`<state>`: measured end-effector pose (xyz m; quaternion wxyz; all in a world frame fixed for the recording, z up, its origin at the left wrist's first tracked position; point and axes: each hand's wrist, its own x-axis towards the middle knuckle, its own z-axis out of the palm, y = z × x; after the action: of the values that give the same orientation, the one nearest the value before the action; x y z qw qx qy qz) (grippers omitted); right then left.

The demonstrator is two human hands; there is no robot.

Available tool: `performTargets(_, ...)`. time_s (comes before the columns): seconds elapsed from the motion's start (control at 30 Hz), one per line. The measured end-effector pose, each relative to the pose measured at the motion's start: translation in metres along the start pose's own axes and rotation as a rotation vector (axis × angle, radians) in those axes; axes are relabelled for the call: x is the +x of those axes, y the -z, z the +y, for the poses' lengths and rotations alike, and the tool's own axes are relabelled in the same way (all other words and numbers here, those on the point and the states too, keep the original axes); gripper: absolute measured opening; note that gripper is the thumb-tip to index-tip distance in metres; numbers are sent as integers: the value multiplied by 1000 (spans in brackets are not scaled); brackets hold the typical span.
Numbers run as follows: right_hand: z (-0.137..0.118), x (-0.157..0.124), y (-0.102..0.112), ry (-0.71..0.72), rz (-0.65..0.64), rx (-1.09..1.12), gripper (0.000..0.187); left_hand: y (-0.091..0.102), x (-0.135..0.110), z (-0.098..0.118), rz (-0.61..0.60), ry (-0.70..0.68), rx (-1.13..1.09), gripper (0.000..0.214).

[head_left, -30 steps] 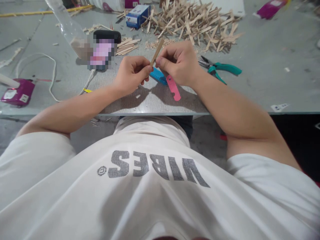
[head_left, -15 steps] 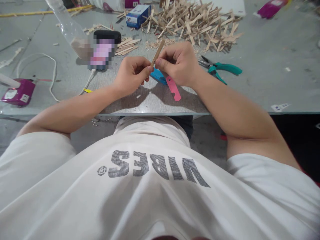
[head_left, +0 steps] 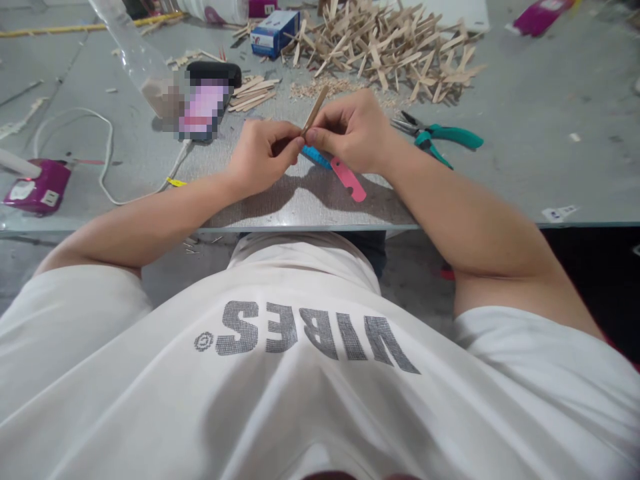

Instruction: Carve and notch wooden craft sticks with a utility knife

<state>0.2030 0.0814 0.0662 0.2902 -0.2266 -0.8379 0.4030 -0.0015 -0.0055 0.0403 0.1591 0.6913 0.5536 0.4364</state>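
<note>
My left hand [head_left: 267,153] is closed, with thumb and forefinger pinching the lower end of a flat wooden craft stick [head_left: 317,108]. The stick slants up and to the right, its far end free. My right hand [head_left: 350,130] is closed too, its thumb and fingertips pressed on the stick close to the left thumb. A ridged blue strip [head_left: 316,157] shows beneath the right hand, meeting a pink flat piece [head_left: 350,181] with a hole and a notch. The hand covers part of both, so I cannot tell whether it also grips them.
Beyond my hands lies a large heap of wooden sticks [head_left: 385,50], with wood chips before it. Green-handled pliers [head_left: 445,137] rest at right. At left are a phone [head_left: 205,110] with a white cable, a clear bottle [head_left: 135,57] and a purple device [head_left: 37,185]. A blue box [head_left: 274,33] stands behind.
My right hand has shifted slightly left and down, nearer the left thumb. The pink piece has swung, its lower end moving right. The stick's upper end has dropped a little.
</note>
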Motion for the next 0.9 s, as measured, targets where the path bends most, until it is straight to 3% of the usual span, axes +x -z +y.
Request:
performTargets(0.17, 9, 6, 0, -18, 18, 42, 60, -3, 4, -2, -6, 18, -97, 24)
performTargets(0.47, 8, 9, -8, -80, 51, 156, 78, -4, 4, -2, 5, -3, -167, 23)
performTargets(0.63, 10, 8, -7, 3, 131, 219, 63, -4, 3, 0, -22, 26, -156, 24)
performTargets(0.7, 13, 10, -6, 26, 169, 235, 59, -4, 2, 4, -24, 47, -206, 23)
performTargets(0.9, 16, 12, -7, 61, 196, 206, 70, -3, 4, 16, 10, 197, -221, 27)
